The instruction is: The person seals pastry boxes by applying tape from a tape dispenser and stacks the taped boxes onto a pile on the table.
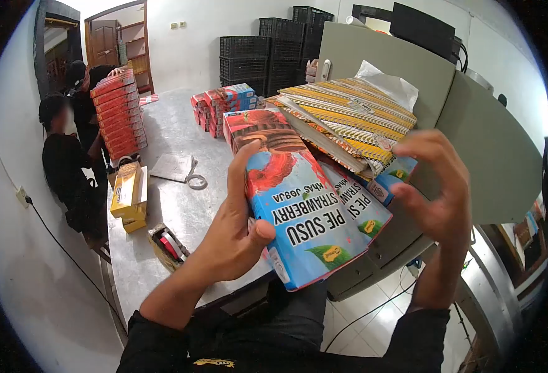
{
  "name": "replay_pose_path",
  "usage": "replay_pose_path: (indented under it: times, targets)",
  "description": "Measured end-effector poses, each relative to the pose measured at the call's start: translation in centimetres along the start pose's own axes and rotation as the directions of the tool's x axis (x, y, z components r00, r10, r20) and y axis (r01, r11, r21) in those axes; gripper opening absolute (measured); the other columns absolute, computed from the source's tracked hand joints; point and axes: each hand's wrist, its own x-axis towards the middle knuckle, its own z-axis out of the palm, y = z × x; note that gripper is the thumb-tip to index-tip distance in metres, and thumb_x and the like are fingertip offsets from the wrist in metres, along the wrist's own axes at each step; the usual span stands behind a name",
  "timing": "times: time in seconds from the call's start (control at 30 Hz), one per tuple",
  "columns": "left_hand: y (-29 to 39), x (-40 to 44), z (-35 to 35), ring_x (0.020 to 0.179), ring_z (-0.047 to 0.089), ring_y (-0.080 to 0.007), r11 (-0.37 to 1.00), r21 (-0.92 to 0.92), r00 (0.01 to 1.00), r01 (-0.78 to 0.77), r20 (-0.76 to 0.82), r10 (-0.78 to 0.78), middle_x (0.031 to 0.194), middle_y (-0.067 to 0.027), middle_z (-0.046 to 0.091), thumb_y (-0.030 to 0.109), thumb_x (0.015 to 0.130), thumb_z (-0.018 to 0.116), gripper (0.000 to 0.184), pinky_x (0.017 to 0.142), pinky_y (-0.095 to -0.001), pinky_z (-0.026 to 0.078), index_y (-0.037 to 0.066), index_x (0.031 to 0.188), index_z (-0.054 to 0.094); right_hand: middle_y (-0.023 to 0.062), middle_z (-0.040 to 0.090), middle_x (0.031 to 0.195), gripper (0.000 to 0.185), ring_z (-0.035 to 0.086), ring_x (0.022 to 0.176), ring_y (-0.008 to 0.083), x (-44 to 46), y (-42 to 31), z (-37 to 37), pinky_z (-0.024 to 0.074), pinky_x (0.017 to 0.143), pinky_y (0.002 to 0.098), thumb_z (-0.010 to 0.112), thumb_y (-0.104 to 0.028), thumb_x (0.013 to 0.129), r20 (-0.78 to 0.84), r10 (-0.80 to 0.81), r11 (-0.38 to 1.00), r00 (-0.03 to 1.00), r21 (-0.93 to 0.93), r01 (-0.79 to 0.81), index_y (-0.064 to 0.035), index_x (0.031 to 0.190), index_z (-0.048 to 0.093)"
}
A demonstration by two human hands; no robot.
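Observation:
My left hand (233, 227) grips a blue and red pie box (292, 205) along its left side, thumb and fingers on its edge and top. Its printed text, "PIE SUSU STRAWBERRY", appears upside down. A second pie box (364, 214) of the same print lies partly hidden under its right side, and another blue box corner (393, 177) shows behind. My right hand (435, 186) is raised to the right of these boxes, thumb and fingers curved apart with nothing between them. Just beyond its fingertips is a stack of yellow, white and black patterned flat cartons (348, 118).
The metal table (174, 137) bears small pie boxes (224, 102), a tape dispenser (169, 245), a yellow box (129, 193) and a paper pad (173, 168). Two people stand at the left by a tall red box stack (118, 115). Black crates (246, 56) stand behind; a grey-green cabinet (386, 56) borders the right.

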Motion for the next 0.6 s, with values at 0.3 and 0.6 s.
replay_pose_path:
  times: [0.3,0.6]
  targets:
    - [0.2,2.3,2.4,0.133,0.043,-0.0415,0.494,0.849,0.938,-0.188,0.006,0.348,0.144,-0.0282,0.046,0.081,0.095,0.03,0.091,0.113,-0.0534,0.02,0.002,0.126,0.063,0.0208,0.061,0.137,0.075,0.061,0.124,0.0396,2.8,4.4,3.7,0.0491,0.106,0.0454,0.086,-0.016,0.075,0.44,-0.04,0.946,0.897,-0.272,0.176,-0.0057,0.142,0.054]
    - [-3.5,7.7,2.8,0.09,0.062,-0.0327,0.47,0.628,0.719,-0.62,0.216,0.66,0.102,-0.0158,0.069,0.06,0.098,0.043,0.066,0.08,-0.0428,0.044,-0.001,0.09,0.065,0.0202,0.071,0.118,0.059,0.071,0.106,0.0324,4.0,4.7,2.4,0.0557,0.094,0.0423,0.079,-0.016,0.081,0.351,-0.076,0.932,0.933,-0.308,0.191,-0.0027,0.135,0.06]
